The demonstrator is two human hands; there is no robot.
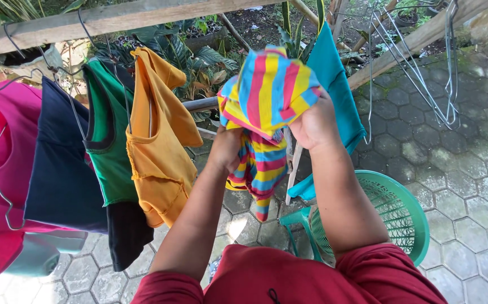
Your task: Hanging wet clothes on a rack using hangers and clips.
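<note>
Head view, looking down past red sleeves. Both hands raised, both clenched on a striped cloth [269, 95] of pink, yellow and blue. Left hand [225, 147] grips it low, fingers buried in the folds. Right hand [314, 125] grips the upper edge, closed tight. Cloth bunched between them, tail hanging below, held in the air in front of a teal garment [334, 79].

Left of the hands, along a wooden pole [103, 19]: orange top [156, 141], green top [104, 135], navy top [58, 163], pink top [2, 169], all on wire hangers. Green basket [404, 217] stands on mossy pavers [469, 169] below the right forearm. Empty hangers [418, 67] dangle upper right.
</note>
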